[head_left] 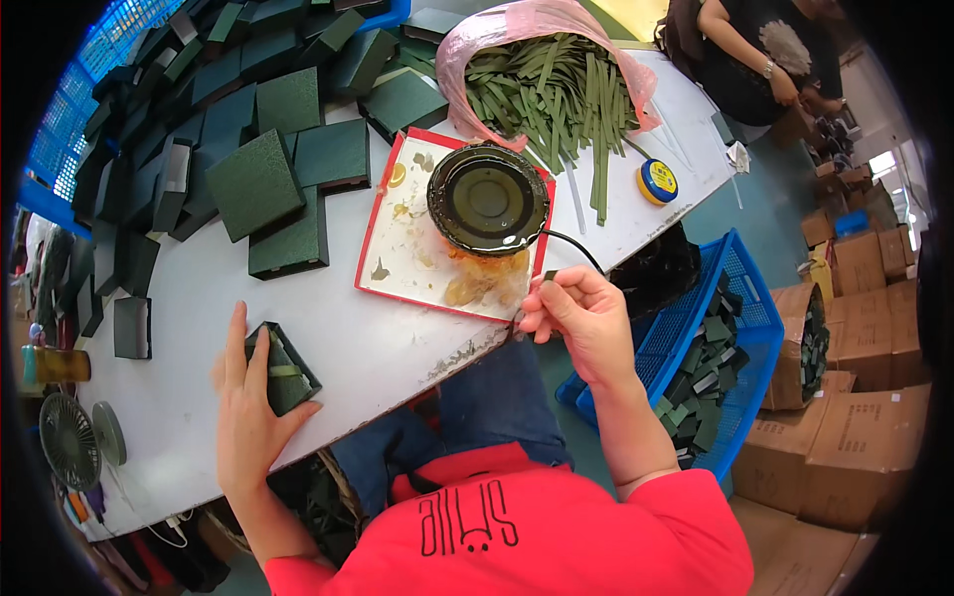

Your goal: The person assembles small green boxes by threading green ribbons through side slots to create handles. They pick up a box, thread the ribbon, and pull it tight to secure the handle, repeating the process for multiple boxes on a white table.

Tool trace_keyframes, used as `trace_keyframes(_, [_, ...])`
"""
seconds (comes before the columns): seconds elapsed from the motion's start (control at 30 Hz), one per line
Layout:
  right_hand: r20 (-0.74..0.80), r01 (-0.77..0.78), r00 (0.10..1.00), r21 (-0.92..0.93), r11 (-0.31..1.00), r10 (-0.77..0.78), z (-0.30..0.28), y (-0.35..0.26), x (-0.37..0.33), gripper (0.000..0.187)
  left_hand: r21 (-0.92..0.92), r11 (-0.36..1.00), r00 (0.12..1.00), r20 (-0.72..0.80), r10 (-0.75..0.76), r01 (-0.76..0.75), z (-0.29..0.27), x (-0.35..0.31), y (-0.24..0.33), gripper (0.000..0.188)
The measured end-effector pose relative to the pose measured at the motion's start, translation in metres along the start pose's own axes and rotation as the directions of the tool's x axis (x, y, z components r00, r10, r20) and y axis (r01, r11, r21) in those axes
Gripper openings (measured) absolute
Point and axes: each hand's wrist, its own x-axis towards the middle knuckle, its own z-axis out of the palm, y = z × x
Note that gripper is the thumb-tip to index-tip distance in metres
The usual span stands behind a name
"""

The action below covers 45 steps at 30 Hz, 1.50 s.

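My left hand [246,412] rests on the table around a small dark green box [290,393]. Its thumb lies along the near edge, and a finger reaches over the top, steadying the box. A lighter green ribbon piece [286,371] crosses this box. My right hand [586,316] is raised at the table's front edge, thumb and forefinger pinched on a small dark green piece, mostly hidden by the fingers. Close by is a round black pot [488,199] of dark, glossy liquid, standing on a stained white tray with a red rim [370,253].
Many dark green boxes [256,184] pile up at the left. A pink plastic bag [459,70] holds green ribbon strips [552,94]. A yellow-and-blue tin [657,182], a fan [70,440], a blue crate [760,333] of green pieces and cartons [860,447] surround me. A person [765,65] works beyond.
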Motion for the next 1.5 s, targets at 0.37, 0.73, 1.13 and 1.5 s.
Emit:
trace_keyframes(0.37, [-0.068, -0.027, 0.997, -0.055, 0.998, 0.024, 0.018, 0.01, 0.017, 0.021, 0.146, 0.989, 0.995, -0.096, 0.004, 0.01, 0.016, -0.004, -0.004, 0.084])
trace_keyframes(0.73, [-0.114, -0.011, 0.993, -0.026, 1.0, 0.008, 0.024, 0.015, 0.027, 0.02, 0.132, 0.991, 0.994, -0.105, 0.027, -0.013, 0.017, -0.003, -0.005, 0.085])
trace_keyframes(1.13, [-0.11, -0.043, 0.993, -0.047, 0.998, 0.037, 0.019, 0.013, 0.029, 0.021, 0.044, 0.999, 0.989, -0.148, 0.007, 0.0, 0.02, 0.001, 0.003, 0.084])
trace_keyframes(1.5, [0.124, -0.087, 0.987, -0.117, 0.989, 0.102, 0.044, 0.003, -0.021, 0.014, -0.439, 0.853, 0.96, -0.146, 0.241, -0.281, 0.021, 0.014, 0.011, 0.089])
